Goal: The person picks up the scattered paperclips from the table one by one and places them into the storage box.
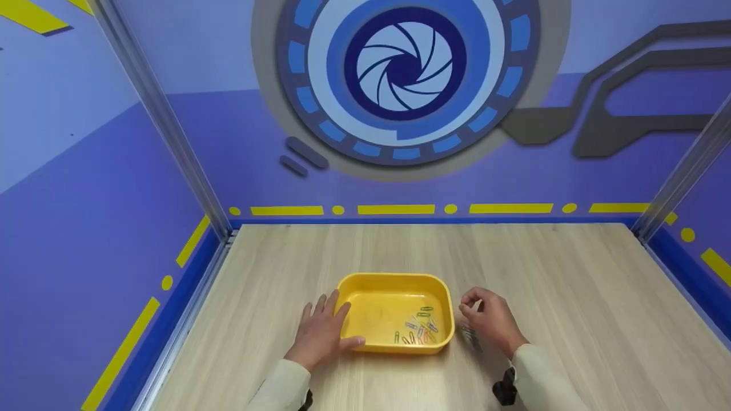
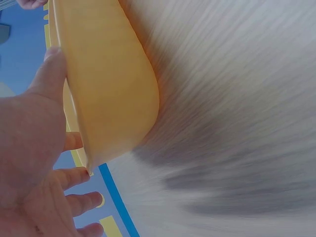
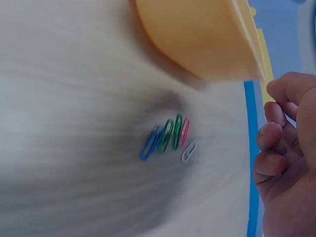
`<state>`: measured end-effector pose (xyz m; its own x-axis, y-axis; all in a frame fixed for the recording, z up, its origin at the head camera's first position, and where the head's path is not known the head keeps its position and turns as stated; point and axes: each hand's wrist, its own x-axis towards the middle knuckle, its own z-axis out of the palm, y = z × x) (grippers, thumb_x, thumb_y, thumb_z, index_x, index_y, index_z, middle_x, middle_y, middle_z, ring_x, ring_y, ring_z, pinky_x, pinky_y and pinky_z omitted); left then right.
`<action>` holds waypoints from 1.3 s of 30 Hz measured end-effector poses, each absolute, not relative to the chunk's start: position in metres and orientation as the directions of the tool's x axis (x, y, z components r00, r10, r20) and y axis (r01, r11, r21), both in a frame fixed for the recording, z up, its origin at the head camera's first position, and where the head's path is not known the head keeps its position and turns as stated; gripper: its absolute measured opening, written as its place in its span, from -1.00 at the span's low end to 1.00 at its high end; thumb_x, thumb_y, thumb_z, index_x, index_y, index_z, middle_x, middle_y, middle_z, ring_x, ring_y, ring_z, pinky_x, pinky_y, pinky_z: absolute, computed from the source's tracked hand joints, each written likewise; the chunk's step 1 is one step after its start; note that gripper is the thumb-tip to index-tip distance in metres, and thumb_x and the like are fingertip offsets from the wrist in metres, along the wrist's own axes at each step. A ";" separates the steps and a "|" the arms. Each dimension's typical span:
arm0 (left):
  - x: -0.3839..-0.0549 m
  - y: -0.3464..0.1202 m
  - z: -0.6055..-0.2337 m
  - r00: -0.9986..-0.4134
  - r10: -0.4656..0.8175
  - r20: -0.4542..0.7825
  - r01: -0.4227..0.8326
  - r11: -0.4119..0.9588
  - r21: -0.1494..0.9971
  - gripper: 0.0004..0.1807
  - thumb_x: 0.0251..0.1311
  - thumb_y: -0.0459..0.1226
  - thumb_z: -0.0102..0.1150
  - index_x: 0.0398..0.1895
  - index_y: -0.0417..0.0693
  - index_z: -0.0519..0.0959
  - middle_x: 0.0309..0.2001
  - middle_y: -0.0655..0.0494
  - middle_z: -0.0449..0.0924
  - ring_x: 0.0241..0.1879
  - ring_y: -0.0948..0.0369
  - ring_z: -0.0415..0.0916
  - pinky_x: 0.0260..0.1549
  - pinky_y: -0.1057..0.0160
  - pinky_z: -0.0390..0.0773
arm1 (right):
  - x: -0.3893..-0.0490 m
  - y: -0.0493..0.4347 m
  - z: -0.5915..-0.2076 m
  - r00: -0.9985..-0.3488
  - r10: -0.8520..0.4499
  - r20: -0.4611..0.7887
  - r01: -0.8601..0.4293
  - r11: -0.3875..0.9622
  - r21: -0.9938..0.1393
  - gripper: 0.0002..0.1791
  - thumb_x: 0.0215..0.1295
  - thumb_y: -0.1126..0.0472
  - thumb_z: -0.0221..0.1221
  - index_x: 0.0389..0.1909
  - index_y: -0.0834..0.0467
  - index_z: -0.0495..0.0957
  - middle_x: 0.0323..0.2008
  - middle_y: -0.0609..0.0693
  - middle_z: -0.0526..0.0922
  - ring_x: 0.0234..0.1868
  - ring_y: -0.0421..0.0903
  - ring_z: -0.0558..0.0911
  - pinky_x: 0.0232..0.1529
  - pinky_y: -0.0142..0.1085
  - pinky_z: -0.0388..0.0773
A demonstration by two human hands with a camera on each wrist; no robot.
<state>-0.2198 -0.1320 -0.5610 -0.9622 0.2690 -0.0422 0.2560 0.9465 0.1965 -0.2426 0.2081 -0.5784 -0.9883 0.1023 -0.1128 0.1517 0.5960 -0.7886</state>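
A shallow yellow plastic box [image 1: 374, 348] stands on the wooden tabletop with several coloured paper clips [image 1: 422, 328] at the right of its floor. My left hand [image 1: 321, 337] rests on the box's left end, fingers spread over the rim, thumb along the near edge. Just right of the box hovers my right hand [image 1: 491, 319], fingers bent, thumb tip close to the index finger; I cannot tell whether a clip is between them. Below it lies a small row of paper clips [image 3: 168, 136] on the table: blue, green, pink and white, partly hidden by the hand in the head view.
The wooden tabletop [image 1: 588, 297] runs back to a blue-purple printed wall [image 1: 228, 148]. Metal posts [image 1: 165, 125] stand at the rear corners, and a side panel [image 1: 85, 240] borders the left.
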 end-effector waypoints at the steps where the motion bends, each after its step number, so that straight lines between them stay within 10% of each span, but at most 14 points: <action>1: -0.220 -0.132 -0.561 -0.963 0.266 -0.046 0.252 0.947 0.198 -0.11 -0.08 0.31 0.08 0.29 0.04 0.27 0.42 -0.06 -0.02 0.38 -0.10 -0.01 0.28 -0.21 -0.03 | -0.242 0.210 -0.579 -0.987 0.109 -0.115 0.158 0.600 -0.784 -0.92 0.16 0.20 0.20 -0.34 0.04 0.50 -0.36 -0.06 0.48 -0.40 -0.11 0.41 -0.55 -0.42 0.41; 39: -0.221 -0.133 -0.560 -0.958 0.279 -0.059 0.266 0.950 0.166 -0.10 -0.07 0.35 0.02 0.30 0.05 0.27 0.42 -0.07 -0.02 0.37 -0.11 0.01 0.27 -0.20 0.00 | -0.245 0.225 -0.608 -0.977 0.140 -0.160 0.203 0.838 -0.507 -0.87 0.11 0.23 0.19 -0.30 0.13 0.53 -0.38 0.00 0.50 -0.38 -0.10 0.43 -0.35 -0.25 0.42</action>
<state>-0.2211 -0.1327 -0.5598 -0.9585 0.2791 -0.0589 0.2663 0.9496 0.1657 -0.2455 0.2253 -0.6081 -0.9772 0.1398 -0.1597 0.2026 0.8380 -0.5067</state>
